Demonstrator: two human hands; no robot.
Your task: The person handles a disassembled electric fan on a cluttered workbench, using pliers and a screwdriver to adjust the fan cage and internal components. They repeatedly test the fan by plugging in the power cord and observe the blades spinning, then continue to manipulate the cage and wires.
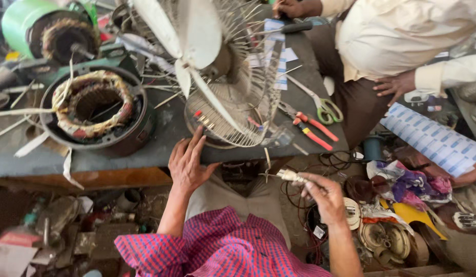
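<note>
A white table fan (217,77) with a wire guard lies tilted on the grey workbench (161,141). My left hand (187,163) rests at the bench's front edge, fingers spread and touching the fan's round base. My right hand (324,194) hovers below the bench edge, closed around a small metal-tipped tool (285,176) that points left. Red-handled pliers (311,129) and green-handled scissors (322,106) lie on the bench to the right of the fan.
A wound motor stator (94,105) sits in a dark housing at left, with a green motor (40,28) behind it. Another person in a cream shirt (397,36) stands at right, holding a screwdriver (289,28). Fan parts, wires and rags crowd the floor.
</note>
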